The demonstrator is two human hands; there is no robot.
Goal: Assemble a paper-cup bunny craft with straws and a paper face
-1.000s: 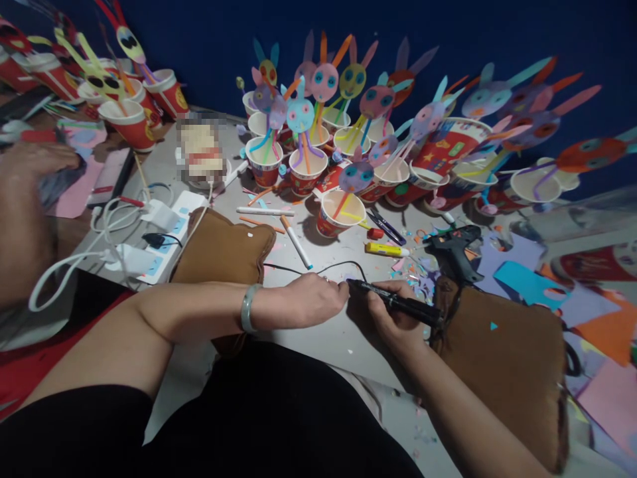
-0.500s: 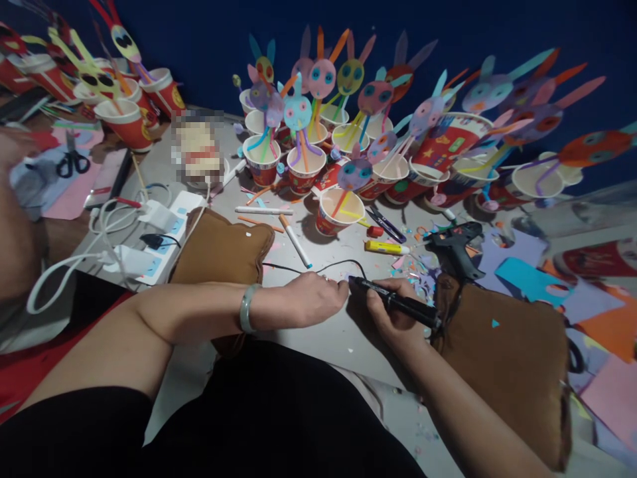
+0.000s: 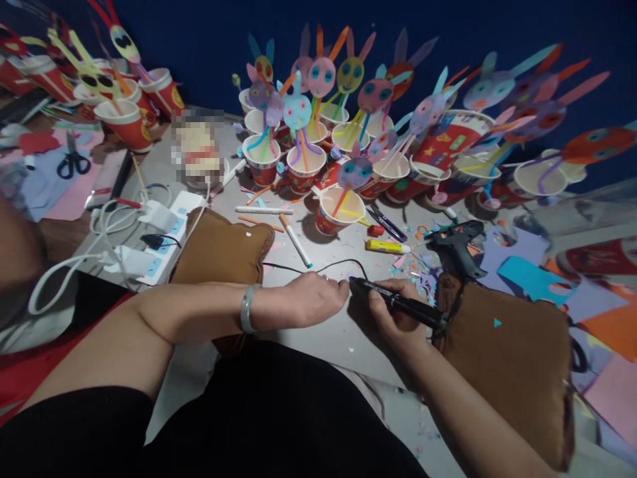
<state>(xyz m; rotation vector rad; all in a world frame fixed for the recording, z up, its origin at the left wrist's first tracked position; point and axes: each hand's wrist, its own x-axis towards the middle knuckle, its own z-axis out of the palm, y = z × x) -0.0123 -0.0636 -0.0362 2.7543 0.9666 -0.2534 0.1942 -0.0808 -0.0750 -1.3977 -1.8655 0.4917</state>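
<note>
My right hand (image 3: 398,315) grips a black marker pen (image 3: 403,304), its tip aimed left at the fingertips of my other hand. My left hand (image 3: 318,300), with a pale green bangle (image 3: 247,309) on the wrist, is closed in a pinch right beside that tip. Whatever it pinches is tiny and mostly hidden by the fingers. A black cord (image 3: 343,261) runs on the table just beyond both hands. A yellow marker (image 3: 387,247) and a white marker with a blue tip (image 3: 295,240) lie farther back.
Paper cups with paper rabbit figures (image 3: 297,111) crowd the back. Brown cushions (image 3: 507,365) lie under my forearms. A black glue gun (image 3: 456,245) rests on the right near paper scraps. On the left are a power strip (image 3: 172,232), scissors (image 3: 73,162) and another person's arm (image 3: 17,245).
My hands and the marker pen stay almost in place. At the far left, the other person's arm has drawn back, uncovering red paper. The view has shifted slightly.
</note>
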